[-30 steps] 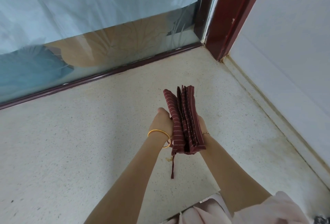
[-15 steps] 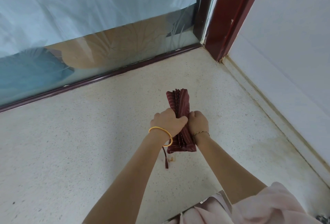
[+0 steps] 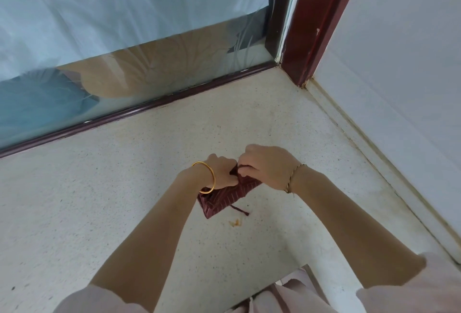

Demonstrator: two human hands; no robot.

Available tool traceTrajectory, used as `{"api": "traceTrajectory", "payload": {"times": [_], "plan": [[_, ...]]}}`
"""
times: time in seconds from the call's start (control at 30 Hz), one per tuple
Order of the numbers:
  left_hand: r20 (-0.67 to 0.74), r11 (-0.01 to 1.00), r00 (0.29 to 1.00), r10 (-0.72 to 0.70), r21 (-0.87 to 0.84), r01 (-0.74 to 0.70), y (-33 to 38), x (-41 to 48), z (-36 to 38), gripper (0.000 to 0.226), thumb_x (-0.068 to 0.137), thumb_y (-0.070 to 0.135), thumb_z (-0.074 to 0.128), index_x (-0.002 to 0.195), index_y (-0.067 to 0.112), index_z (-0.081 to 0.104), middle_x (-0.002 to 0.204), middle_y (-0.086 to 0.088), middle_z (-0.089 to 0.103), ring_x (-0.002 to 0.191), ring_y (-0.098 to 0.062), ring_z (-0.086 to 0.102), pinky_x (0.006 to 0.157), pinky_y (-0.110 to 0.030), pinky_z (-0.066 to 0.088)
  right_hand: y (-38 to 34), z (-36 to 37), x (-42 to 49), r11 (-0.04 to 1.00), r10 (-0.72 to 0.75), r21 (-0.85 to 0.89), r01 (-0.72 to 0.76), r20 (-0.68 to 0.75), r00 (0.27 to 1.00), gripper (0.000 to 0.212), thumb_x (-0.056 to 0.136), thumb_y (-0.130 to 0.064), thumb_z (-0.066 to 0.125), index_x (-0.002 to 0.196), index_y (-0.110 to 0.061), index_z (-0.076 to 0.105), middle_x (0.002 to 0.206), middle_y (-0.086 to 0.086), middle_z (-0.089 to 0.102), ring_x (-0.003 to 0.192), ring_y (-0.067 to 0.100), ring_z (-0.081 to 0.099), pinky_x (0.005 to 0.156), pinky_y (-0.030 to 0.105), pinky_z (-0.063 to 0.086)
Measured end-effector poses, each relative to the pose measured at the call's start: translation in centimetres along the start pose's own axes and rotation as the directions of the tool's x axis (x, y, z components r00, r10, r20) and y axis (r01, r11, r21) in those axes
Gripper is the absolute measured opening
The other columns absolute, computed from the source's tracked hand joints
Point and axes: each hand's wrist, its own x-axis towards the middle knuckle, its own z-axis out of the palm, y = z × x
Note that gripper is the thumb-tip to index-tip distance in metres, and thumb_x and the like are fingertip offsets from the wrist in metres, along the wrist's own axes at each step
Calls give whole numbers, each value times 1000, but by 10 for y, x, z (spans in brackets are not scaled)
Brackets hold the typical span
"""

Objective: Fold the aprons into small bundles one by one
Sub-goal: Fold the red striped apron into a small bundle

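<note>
Under both hands, centre of view: apron (image 3: 224, 199) bundle, long axis near-left to far-right. Left hand (image 3: 222, 171) grips its middle; right hand (image 3: 267, 165) pinches the far end, so it's nearer for the next tuck. 1 strap (image 3: 240, 210) trails out.

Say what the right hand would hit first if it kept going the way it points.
Probably the left hand, just past the apron that the right hand pinches; depth is unclear.
</note>
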Motion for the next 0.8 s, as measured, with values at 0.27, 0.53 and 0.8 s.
{"api": "traceTrajectory", "payload": {"times": [0.27, 0.53, 0.8], "plan": [[80, 992, 993, 88, -92, -81, 4, -4, -2, 21, 87, 27, 53, 95, 8, 54, 79, -4, 54, 69, -19, 50, 67, -33, 47, 17, 5, 16, 992, 41, -126, -30, 84, 996, 25, 101, -41, 29, 89, -23, 42, 65, -8, 42, 62, 14, 44, 56, 27, 32], [-459, 942, 886, -66, 263, 207, 16, 0, 5, 22, 90, 21, 52, 110, 13, 51, 108, -6, 55, 102, -25, 52, 82, -33, 42, 17, 30, 25, 981, 193, -13, -194, -61, 979, 31, 102, -40, 24, 96, -18, 46, 72, -3, 50, 72, 20, 51, 63, 29, 35], [-783, 919, 621, 46, 277, 281, 21, -14, 29, 22, 67, 12, 73, 60, 19, 52, 47, 4, 51, 57, -19, 49, 67, -31, 36, 35, 51, 33, 774, 479, 492, -397, -47, 876, 28, 101, -29, 34, 81, -14, 46, 72, -1, 46, 77, 20, 49, 66, 29, 35]]}}
